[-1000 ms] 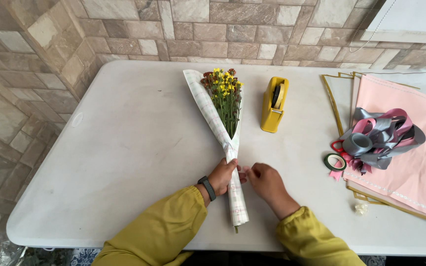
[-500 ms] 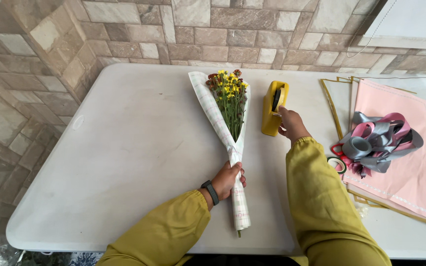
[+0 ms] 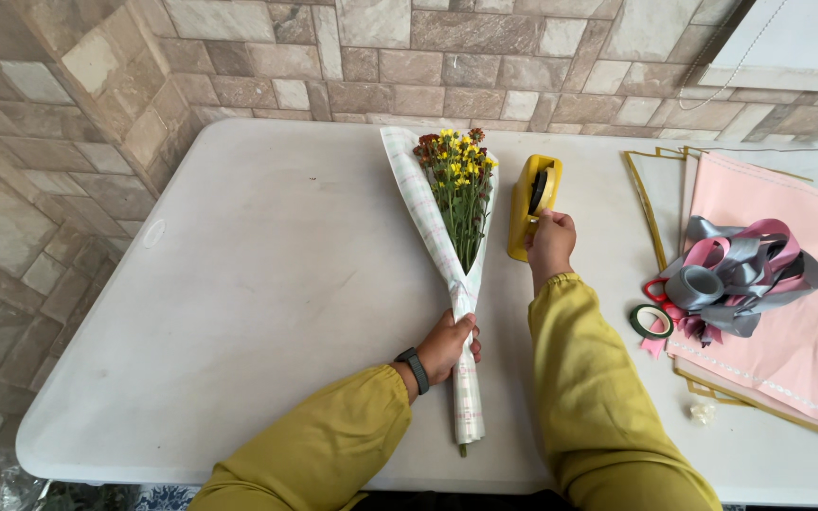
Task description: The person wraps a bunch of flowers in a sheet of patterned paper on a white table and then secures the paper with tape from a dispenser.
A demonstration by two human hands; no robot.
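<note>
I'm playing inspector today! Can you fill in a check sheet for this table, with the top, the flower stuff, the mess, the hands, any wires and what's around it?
Surface: white table, pale, faint marks.
Job's things: wrapped bouquet lying flat, yellow and red blooms toward the wall; yellow tape dispenser beside it.
Clutter: pink wrapping sheets with gold edges, grey and pink ribbons, green tape roll.
Grippers: left hand fingers wrapped round the bouquet's stem end; right hand touching the dispenser.
Cables: nothing seen on the table; a thin cord hangs at the wall.
Surroundings: stone-tile wall and floor.
</note>
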